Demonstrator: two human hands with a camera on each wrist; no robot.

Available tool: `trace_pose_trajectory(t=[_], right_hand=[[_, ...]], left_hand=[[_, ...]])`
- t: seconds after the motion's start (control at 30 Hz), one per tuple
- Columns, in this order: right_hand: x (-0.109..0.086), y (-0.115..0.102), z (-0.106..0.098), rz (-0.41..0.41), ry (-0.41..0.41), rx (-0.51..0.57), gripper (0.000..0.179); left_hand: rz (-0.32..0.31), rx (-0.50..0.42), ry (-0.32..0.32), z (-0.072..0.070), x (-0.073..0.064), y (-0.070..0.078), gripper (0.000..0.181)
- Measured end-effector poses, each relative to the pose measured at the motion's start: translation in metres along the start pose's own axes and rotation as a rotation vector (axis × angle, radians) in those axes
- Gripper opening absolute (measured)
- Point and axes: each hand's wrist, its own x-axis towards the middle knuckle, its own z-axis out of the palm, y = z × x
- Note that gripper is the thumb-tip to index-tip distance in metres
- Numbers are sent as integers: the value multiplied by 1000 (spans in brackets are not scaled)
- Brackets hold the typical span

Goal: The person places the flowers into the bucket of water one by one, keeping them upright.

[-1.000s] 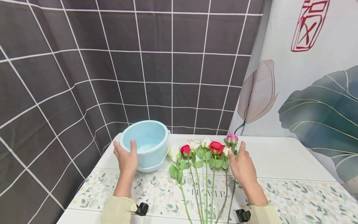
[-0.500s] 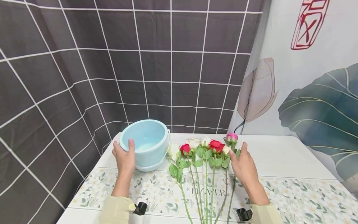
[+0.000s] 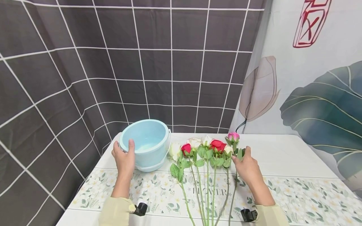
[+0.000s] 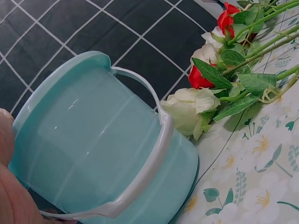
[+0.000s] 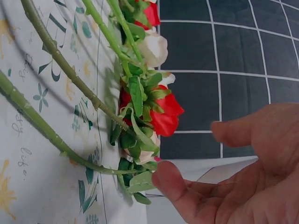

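My left hand (image 3: 123, 161) holds the left side of a light blue bucket (image 3: 152, 155), thumb up at the rim and fingers along the outer wall. A white bail handle (image 4: 149, 158) hangs across the bucket's side in the left wrist view. Close beside the leaves of a pink flower (image 3: 233, 136), my right hand (image 3: 250, 169) has its thumb and fingers spread with a gap between them. In the right wrist view, a fingertip (image 5: 170, 179) overlaps a leaf (image 5: 142, 182). Red roses (image 3: 217, 145) and white roses (image 3: 194, 142) lie in a row, stems toward me.
The white table (image 3: 282, 157) has a floral-printed strip with lettering across its middle. Behind stands a dark curtain (image 3: 186, 69) with a white grid. A pale curtain (image 3: 285, 72) printed with leaves hangs at the right. A black camera (image 3: 249, 215) sits on the right wrist.
My right hand has moved slightly and its fingers have bent lower beside the pink flower's leaves. The left hand has shifted a little left at the bucket. The roses lie as before.
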Motion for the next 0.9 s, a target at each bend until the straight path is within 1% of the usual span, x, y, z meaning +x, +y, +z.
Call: trace_pose_trajectory(t=[0.13,0.3,0.57,0.9], right_hand=[[0,1,2,-1,-24,-60,86],[-1,3,5,-15,-44,-100,88],[-7,4,9,12,-122,-82,92],[-10,5,17,2,-130,-84,93]], left_hand=[[3,-4,-2,0,1,-1,92],[3,-1,3,0,1,-1,92],[1,0,7,-1,1,0,92],[9,-5,11,0,0,2,92]])
